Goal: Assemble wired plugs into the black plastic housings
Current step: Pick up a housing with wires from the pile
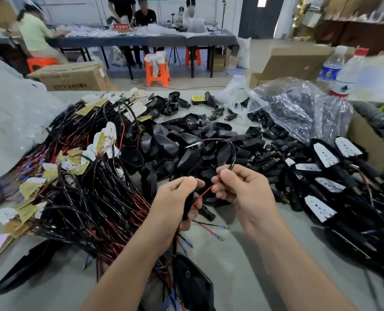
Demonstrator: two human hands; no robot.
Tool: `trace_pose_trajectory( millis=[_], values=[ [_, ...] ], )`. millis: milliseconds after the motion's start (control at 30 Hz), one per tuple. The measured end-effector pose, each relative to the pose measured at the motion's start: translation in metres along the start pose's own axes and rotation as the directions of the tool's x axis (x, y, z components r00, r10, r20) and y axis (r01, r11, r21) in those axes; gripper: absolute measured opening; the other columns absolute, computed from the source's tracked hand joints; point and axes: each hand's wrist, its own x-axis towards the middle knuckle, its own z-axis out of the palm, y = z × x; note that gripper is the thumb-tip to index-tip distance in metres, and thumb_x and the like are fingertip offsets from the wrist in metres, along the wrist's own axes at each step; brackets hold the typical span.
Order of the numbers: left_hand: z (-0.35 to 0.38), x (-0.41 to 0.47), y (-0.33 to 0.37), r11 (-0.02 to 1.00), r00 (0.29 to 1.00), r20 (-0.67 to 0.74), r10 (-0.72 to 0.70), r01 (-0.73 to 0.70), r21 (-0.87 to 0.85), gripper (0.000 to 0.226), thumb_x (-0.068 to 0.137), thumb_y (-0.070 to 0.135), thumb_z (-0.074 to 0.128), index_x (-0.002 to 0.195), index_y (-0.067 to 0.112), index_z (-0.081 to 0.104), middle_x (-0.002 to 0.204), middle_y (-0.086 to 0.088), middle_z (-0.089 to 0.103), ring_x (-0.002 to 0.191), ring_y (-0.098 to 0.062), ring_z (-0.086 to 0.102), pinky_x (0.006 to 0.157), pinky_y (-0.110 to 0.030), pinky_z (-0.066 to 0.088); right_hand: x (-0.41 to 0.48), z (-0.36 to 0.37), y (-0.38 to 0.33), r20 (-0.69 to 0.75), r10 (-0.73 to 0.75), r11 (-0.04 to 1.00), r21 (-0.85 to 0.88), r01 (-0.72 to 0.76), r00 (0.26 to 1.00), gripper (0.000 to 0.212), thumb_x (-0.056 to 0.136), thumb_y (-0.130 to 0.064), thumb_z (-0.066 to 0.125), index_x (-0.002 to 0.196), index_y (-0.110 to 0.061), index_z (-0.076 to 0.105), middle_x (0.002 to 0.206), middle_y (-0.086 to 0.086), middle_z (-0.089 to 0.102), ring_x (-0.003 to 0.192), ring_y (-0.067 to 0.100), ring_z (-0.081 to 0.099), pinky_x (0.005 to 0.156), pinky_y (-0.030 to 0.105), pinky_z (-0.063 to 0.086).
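Left hand (175,198) curled round one black plug (206,213) | right hand (239,186) pinching one red wire (205,191), one looped black wire (228,143)

Left hand (174,198) hides most of the black plug (206,213) (only its end shows).

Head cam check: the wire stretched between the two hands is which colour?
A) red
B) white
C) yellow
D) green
A: a red wire runs from the left hand, which grips a black plug, up to the right hand, which pinches its upper end.
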Motion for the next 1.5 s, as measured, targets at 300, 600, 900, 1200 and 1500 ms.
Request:
trace_pose_trajectory(
  millis=[300,600,900,1200,1500],
  values=[
    [0.003,0.002,-0.01,0.991,0.99,0.108,0.096,-0.105,0.078,0.024,0.081,0.042,0.065,0.094,0.026,0.078,0.072,-0.004,0.06,0.052,-0.015,0.049,0.041,-0.025,0.041,0.002,-0.017,-0.022,-0.048,-0.192,0.979,0.061,0.195,0.98,0.019,0.098,0.005,0.054,0.09,-0.005,0.068,0.078,0.014,0.072,0.064,0.019,0.067,0.06,0.025,0.057],
    [0.002,0.003,-0.006,0.985,0.988,0.132,0.082,-0.101,0.143,0.017,0.074,0.028,0.069,0.088,0.02,0.075,0.071,-0.01,0.057,0.056,-0.017,0.045,0.046,-0.024,0.036,0.006,-0.027,-0.021,0.013,-0.143,0.98,0.143,0.14,0.99,0.012,0.093,0.001,0.059,0.092,-0.005,0.069,0.083,0.014,0.071,0.068,0.02,0.066,0.063,0.026,0.056],
    [0.01,0.005,-0.001,0.997,1.0,-0.017,0.014,-0.016,-0.08,0.031,0.071,0.035,0.066,0.089,0.012,0.076,0.085,-0.017,0.076,0.067,-0.027,0.07,0.058,-0.035,0.059,0.0,-0.018,-0.011,0.096,-0.243,0.947,-0.193,0.258,0.965,0.028,0.093,0.013,0.056,0.084,-0.01,0.069,0.079,0.013,0.075,0.066,0.019,0.07,0.063,0.025,0.057],
    [-0.006,0.003,-0.002,0.984,0.982,0.063,0.176,-0.178,0.031,0.035,0.096,0.031,0.049,0.116,0.031,0.078,0.117,-0.006,0.076,0.113,-0.021,0.072,0.09,-0.033,0.06,-0.009,-0.006,-0.008,0.13,-0.316,0.893,-0.295,0.34,0.94,0.026,0.092,0.001,0.061,0.08,-0.02,0.072,0.073,0.011,0.074,0.063,0.022,0.071,0.064,0.031,0.06],
    [-0.008,0.004,0.0,0.948,0.948,-0.023,0.319,-0.319,0.009,0.033,0.096,0.004,0.068,0.121,0.022,0.076,0.115,-0.004,0.078,0.108,-0.018,0.074,0.088,-0.024,0.057,-0.011,-0.006,-0.008,0.195,-0.245,0.903,-0.311,0.297,0.95,0.021,0.09,-0.002,0.063,0.083,-0.02,0.072,0.069,0.013,0.072,0.062,0.028,0.071,0.063,0.038,0.061]
  ],
)
